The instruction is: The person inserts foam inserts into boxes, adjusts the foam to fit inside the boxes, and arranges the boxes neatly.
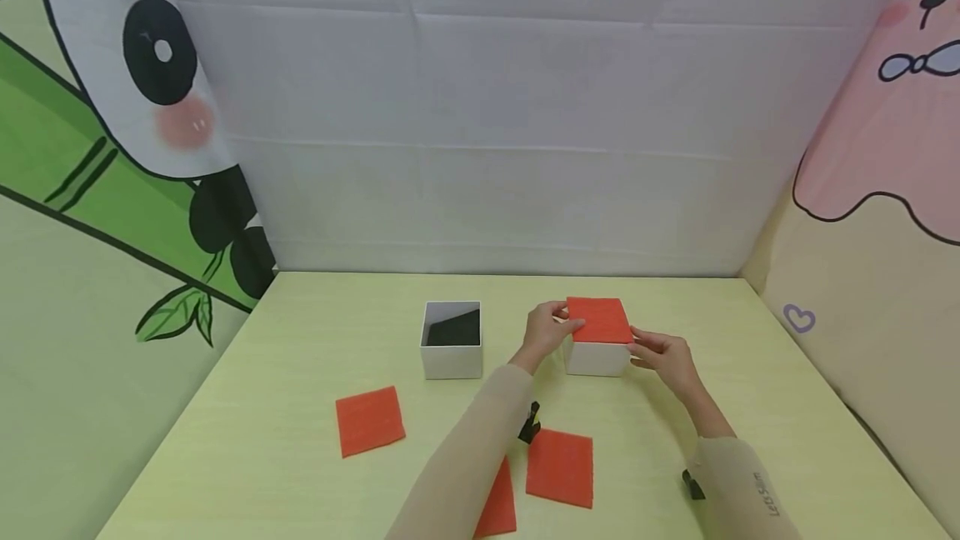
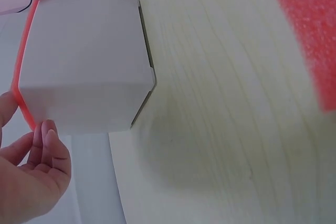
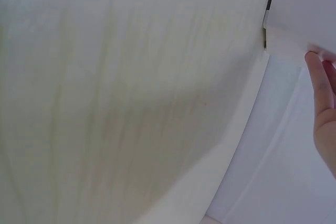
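A white box point(image 1: 597, 359) stands at the right of the table with a square red foam sheet point(image 1: 600, 320) over its top. My left hand point(image 1: 545, 332) pinches the sheet's left edge, thumb on its upper face; the left wrist view shows those fingertips at the box's top edge, beside the red rim. On the opposite side my right hand point(image 1: 670, 361) touches the box near its right front corner with fairly straight fingers. In the right wrist view, the fingertips point(image 3: 313, 59) meet the box's white side wall point(image 3: 294, 38).
A second white box point(image 1: 452, 362), open at the top and dark inside, stands to the left. Loose red foam sheets lie at the left point(image 1: 371, 422) and nearer the front point(image 1: 559, 467); another sheet point(image 1: 501, 507) is partly under the left sleeve. A white backdrop point(image 1: 510, 215) rises behind the table.
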`<action>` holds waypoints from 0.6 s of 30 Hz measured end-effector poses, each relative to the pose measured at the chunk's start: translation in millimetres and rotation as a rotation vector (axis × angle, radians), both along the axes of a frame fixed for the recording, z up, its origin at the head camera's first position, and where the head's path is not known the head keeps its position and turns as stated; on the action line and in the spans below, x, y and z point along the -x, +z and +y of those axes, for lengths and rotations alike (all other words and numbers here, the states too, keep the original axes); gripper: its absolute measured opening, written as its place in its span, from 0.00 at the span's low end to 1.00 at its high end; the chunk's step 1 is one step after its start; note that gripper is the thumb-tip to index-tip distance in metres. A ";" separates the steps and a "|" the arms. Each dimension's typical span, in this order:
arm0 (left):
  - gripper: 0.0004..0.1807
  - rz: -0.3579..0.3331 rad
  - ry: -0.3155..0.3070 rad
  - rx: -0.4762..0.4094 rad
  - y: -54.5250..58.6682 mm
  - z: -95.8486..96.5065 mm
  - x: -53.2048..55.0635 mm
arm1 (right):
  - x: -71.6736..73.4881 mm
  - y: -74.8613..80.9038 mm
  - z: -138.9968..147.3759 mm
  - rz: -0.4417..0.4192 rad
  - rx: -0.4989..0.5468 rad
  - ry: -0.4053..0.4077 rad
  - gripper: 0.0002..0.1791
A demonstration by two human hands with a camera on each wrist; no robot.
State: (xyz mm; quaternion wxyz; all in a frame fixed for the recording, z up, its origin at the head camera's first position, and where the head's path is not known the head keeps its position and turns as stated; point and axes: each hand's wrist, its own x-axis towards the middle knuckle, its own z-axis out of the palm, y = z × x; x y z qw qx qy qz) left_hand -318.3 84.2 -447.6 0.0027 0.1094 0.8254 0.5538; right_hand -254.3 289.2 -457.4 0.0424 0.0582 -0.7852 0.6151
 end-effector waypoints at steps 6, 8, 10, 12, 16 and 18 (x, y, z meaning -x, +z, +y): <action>0.23 0.025 0.013 0.022 0.9 3.5 -1.5 | 0.2 -0.2 2.6 -0.004 -0.012 0.024 0.25; 0.23 0.031 0.016 0.031 1.4 3.8 -1.9 | 0.6 -0.1 2.9 -0.002 -0.019 0.025 0.25; 0.23 0.040 0.020 0.047 1.7 4.1 -2.1 | 0.9 0.4 2.6 -0.005 -0.015 0.021 0.25; 0.24 0.049 0.024 0.071 1.9 4.1 -2.4 | 1.4 0.3 2.6 -0.008 -0.015 0.021 0.25; 0.26 0.133 0.002 0.190 1.4 2.2 -3.8 | 0.9 -0.7 2.8 -0.008 -0.015 0.030 0.26; 0.27 0.196 -0.028 0.275 1.1 0.0 -4.7 | 0.6 -1.5 3.3 -0.006 -0.020 0.034 0.26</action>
